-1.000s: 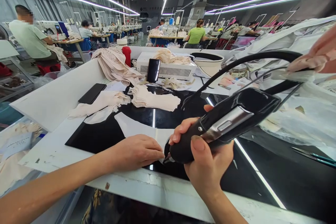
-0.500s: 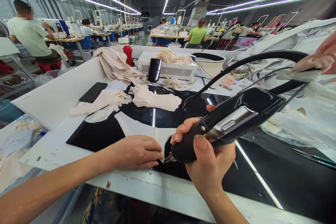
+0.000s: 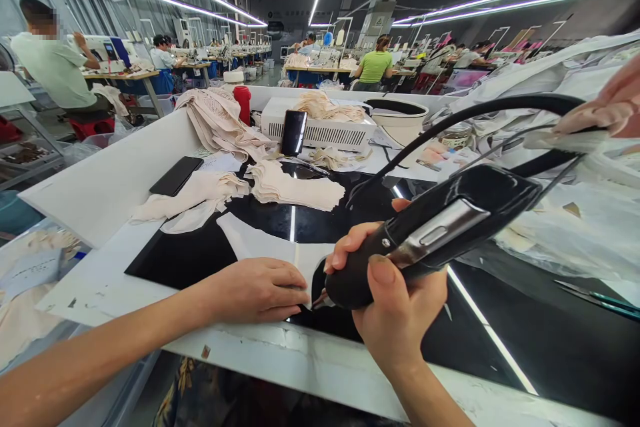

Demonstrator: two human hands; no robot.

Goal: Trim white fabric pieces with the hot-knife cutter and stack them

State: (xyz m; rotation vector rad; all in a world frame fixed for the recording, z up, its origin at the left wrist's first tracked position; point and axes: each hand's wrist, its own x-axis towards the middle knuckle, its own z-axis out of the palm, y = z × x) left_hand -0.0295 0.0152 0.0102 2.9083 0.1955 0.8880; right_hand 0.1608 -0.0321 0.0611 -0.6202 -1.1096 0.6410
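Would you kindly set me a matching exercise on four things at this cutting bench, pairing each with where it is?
Things:
1. black handheld tool
2. white fabric piece
3. red bottle
4. black phone

Places:
A. lying flat on the white ledge at the left
B. gripped in the right hand
C. standing at the back beside a heap of beige cloth
D. pressed to the dark tabletop under the left hand

Pairs: 1-B, 2-D, 3-C, 4-A
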